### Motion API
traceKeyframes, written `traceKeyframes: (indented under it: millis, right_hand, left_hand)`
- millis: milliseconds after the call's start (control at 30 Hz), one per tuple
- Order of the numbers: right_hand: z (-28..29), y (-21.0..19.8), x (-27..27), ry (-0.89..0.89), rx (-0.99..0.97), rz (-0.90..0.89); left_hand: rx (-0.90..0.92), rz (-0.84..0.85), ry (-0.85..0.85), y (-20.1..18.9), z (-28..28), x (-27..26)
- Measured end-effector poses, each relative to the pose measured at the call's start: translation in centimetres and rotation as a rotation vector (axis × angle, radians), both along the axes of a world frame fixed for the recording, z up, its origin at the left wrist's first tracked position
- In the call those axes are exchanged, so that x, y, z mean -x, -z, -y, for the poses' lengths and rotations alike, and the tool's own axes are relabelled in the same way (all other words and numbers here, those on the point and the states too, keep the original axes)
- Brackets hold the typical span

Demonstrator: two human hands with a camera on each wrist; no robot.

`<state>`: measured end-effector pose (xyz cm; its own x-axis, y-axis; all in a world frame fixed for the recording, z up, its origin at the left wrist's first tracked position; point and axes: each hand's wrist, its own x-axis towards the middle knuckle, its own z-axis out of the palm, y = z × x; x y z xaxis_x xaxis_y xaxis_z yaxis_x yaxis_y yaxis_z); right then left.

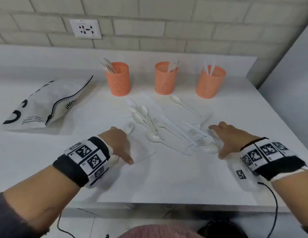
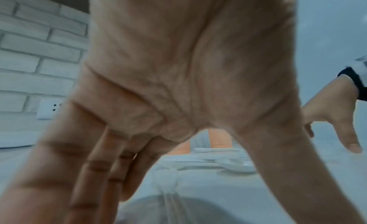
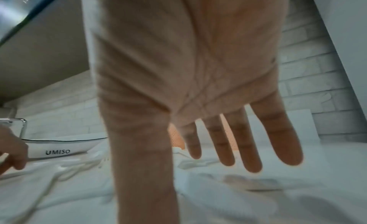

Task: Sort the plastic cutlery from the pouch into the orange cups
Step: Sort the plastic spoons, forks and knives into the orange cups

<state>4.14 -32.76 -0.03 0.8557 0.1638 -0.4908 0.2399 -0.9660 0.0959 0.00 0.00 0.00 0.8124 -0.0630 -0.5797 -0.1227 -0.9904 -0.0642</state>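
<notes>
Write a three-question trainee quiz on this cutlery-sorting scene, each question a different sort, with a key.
1. True or false: the left hand grips a fork.
2. Multiple choice: the pouch lies (a) left of the orange cups, (b) right of them, (c) inside one.
3. Fill in: the loose cutlery lies on the ___.

Key: 1 false, its fingers are straight and empty, like the right hand; 2 a; 3 table.
</notes>
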Motion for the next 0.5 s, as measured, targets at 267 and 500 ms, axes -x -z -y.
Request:
traceKeyframes:
  millis: [267, 500]
  right_hand:
    - [-1.4, 0.3, -1.7, -0.057, -0.046, -0.031]
    - [-1.7, 0.2, -2.3, -0.095, -0.081, -0.021]
  left_hand:
    - [0.124, 0.140, -0.119, -0.2, 2.3, -0.9]
    - [0.176, 0.066, -0.110, -0.1, 3.6, -0.5]
